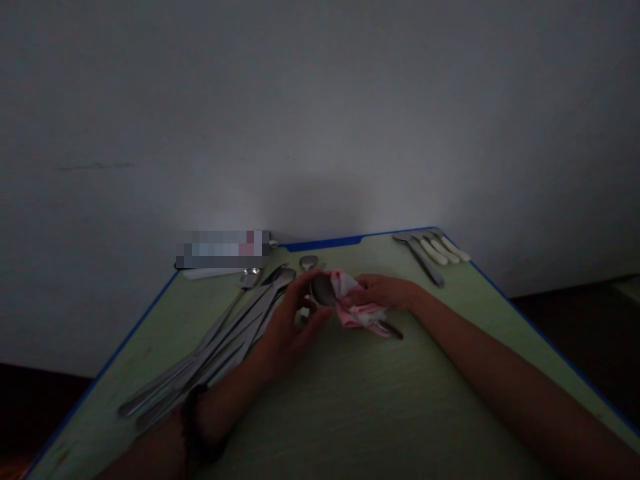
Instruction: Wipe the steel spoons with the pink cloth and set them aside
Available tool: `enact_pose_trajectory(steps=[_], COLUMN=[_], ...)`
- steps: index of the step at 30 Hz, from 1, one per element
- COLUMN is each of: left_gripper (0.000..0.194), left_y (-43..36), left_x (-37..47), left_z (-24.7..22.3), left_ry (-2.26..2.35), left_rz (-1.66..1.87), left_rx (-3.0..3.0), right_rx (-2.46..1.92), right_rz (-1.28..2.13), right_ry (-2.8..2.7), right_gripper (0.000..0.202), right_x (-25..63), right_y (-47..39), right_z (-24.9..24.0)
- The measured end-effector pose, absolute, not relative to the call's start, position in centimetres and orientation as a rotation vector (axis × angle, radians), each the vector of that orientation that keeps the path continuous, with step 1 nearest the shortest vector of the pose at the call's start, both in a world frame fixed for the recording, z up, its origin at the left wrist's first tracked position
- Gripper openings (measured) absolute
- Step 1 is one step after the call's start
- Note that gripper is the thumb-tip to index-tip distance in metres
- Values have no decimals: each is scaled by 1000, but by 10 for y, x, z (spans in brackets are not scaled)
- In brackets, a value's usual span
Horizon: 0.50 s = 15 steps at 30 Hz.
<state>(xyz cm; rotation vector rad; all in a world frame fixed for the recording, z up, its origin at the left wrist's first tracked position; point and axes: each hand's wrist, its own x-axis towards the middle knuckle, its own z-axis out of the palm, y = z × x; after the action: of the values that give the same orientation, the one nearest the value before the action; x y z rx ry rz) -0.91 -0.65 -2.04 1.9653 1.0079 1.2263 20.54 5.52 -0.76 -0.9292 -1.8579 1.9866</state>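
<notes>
Within the folds of a pink-and-white cloth (344,285), we hold a spoon (323,291) by its middle. Its oval bowl, dull and dark grey, shows on the cloth's left, and a metal handle end pokes out on the right, tilted slightly down. Our left hand (289,323) curls beside the cloth, its fingers closed about the bowl's edge; our right hand (386,292) has its fingers pinched on the cloth itself.

Under the cloth spreads a pale green tabletop (360,407), faintly streaked, with a blue edging (325,245). Left of the cloth we see long metal utensils (213,350) in a slanting heap, with a blurred-out item (225,250) farther back. Just beyond the cloth lies another spoon's bowl (309,261). Well to its right are white-handled cutlery (435,252) and a metal piece (425,263). Behind everything, a plain grey wall (320,100) stands in dim light, thinly marked on the left.
</notes>
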Motion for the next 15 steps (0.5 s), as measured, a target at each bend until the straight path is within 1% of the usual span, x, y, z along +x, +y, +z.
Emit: enact_pose_trajectory(steps=[2, 4, 11, 15], left_gripper=[53, 49, 42, 37], left_y=[-6, -5, 6, 10], left_x=[-9, -8, -9, -12], left_z=[-21, -21, -18, -19], left_ry=[1035, 1029, 1010, 1000], left_rz=[1221, 1269, 1631, 1653], left_rx=[1976, 1957, 1681, 1618], right_rx=[-921, -904, -912, -962], right_rz=[1996, 2004, 2061, 2059], right_ry=[-1853, -1844, -1829, -1836], right_gripper=[41, 39, 33, 31], right_x=[205, 204, 204, 204], right_y=[54, 54, 54, 54], right_z=[-6, -5, -3, -3])
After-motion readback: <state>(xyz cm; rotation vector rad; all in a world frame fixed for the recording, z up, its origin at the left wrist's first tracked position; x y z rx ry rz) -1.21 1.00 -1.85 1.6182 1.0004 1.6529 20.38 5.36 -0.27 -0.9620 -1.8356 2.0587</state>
